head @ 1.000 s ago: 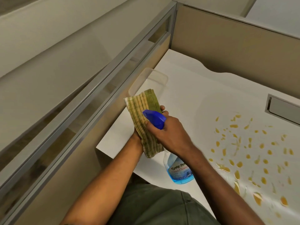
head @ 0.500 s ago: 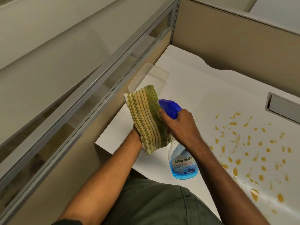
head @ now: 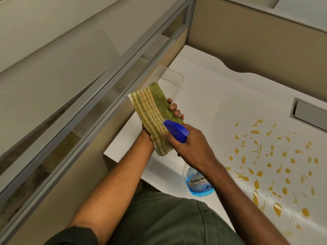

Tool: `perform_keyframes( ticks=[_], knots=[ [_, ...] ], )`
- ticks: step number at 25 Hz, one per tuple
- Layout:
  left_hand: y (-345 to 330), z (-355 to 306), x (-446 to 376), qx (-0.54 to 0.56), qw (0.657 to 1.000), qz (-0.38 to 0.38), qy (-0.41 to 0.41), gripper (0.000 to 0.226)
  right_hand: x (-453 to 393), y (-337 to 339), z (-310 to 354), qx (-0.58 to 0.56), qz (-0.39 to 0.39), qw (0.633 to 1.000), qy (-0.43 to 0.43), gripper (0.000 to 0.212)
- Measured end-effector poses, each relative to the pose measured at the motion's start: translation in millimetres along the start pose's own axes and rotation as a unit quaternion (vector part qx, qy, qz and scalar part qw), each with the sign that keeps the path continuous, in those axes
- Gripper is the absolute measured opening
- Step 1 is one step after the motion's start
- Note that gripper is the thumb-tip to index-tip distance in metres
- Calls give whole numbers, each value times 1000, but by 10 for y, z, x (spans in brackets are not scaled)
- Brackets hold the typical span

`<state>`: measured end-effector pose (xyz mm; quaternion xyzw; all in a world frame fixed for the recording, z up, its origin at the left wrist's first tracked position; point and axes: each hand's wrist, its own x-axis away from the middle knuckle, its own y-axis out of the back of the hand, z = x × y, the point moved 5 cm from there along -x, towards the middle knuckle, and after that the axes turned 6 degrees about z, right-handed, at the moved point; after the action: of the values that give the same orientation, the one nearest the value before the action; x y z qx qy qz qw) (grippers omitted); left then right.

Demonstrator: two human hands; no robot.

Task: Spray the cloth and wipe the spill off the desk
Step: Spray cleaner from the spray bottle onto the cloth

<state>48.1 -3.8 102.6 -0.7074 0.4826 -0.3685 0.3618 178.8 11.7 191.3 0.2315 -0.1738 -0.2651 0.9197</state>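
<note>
My left hand (head: 174, 109) holds a green-and-cream striped cloth (head: 152, 114) upright above the desk's left end; only its fingertips show past the cloth's right edge. My right hand (head: 192, 145) grips the neck of a spray bottle (head: 198, 184) with a blue trigger head (head: 176, 129). The nozzle points at the cloth and nearly touches it. The bottle's clear body with blue liquid hangs below my wrist. An orange-yellow spill (head: 269, 161) of many drops spreads over the white desk (head: 208, 89) to the right.
A clear plastic container (head: 172, 80) stands on the desk behind the cloth, against the cubicle partition (head: 106, 89). A grey cable hatch (head: 309, 114) sits in the desk at the right. A tan partition wall (head: 256, 41) closes the back. My lap is below the desk edge.
The spray head has swung left and back onto the front of the cloth, after sitting behind its right edge half a second ago. The cloth stays held up in my left hand.
</note>
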Motion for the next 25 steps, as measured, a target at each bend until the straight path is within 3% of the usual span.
perform_keyframes(
  ticks=[3, 6, 9, 17, 20, 25],
  knots=[
    [-77, -69, -40, 32, 999, 24, 5, 51, 24, 33, -127, 1, -25, 1000, -11, 18],
    [-72, -87, -42, 30, 1000, -4, -7, 47, 54, -15, -254, -2, 3, 999, -34, 28],
    [17, -74, -36, 32, 999, -42, -1, 64, 112, -103, -299, 19, 42, 999, -16, 22],
    [23, -114, -57, 44, 999, -7, -2, 48, 103, 169, -641, 2, -36, 995, -94, 31],
    [55, -120, -88, 40, 999, 1, 1, 49, 94, 149, -599, 8, -35, 997, -71, 26],
    [66, -107, -105, 35, 999, 2, -7, 51, 70, -13, -380, 21, 42, 999, -4, 22]
  ],
)
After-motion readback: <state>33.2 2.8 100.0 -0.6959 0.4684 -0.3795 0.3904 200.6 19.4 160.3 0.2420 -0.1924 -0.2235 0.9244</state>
